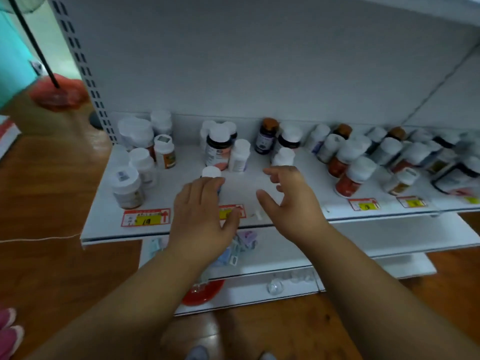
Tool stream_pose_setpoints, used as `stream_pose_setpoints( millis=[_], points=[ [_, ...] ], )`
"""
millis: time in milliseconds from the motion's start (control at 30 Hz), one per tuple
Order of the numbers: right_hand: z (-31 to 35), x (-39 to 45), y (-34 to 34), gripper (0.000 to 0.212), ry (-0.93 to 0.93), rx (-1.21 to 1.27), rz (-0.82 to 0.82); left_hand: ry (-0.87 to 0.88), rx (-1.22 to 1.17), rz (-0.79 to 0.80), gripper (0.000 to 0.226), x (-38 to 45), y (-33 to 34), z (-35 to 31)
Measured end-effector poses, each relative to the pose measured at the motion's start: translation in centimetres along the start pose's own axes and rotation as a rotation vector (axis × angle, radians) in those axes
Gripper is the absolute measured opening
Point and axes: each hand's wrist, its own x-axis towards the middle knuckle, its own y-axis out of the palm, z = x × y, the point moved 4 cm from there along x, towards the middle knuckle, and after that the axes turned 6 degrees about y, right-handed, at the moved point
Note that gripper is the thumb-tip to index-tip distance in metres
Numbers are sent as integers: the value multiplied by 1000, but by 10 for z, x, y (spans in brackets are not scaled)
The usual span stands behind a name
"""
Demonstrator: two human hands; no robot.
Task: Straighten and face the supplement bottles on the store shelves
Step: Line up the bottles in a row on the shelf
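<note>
Many supplement bottles with white caps stand on the white shelf (109, 219). My left hand (200, 216) is wrapped around a small white-capped bottle (211, 172) near the shelf's front, hiding its body. My right hand (291, 201) hovers open just to the right, fingers spread, holding nothing. Behind my hands stand a dark bottle with a pink label (217, 152), a white bottle (240, 155) and another white-capped bottle (284, 155). A brown-capped dark bottle (266, 136) stands at the back.
A left cluster of bottles (128, 188) and a crowded right group with red bottles (349, 178) fill the shelf. Price tags (146, 217) line its front edge. Lower shelves hold small packets (246, 241) and a red dish (205, 292). The floor is wooden.
</note>
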Motion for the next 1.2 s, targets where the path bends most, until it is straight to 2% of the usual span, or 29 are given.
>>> stream_pose_setpoints(
  millis=[167,333,467,600,833,967,1200],
  points=[
    [-58,-32,-87,38,107,-34,-130,204,-33,102,52,19,41,-87],
    [-148,-79,-190,34,216,-73,-230,374,-161,211,49,28,126,-221],
    [-216,-115,-275,33,305,-135,-249,450,-234,292,50,27,189,-330],
    [-276,-132,-337,32,365,-162,-220,463,-264,362,51,35,238,-410],
    [-367,-97,-384,28,374,-88,-274,484,-237,411,52,73,323,-466],
    [-420,-61,-419,19,397,-98,-313,492,-262,425,49,118,378,-490],
    [-504,-8,-495,27,448,-150,-375,479,-336,447,48,190,455,-558]
  ],
)
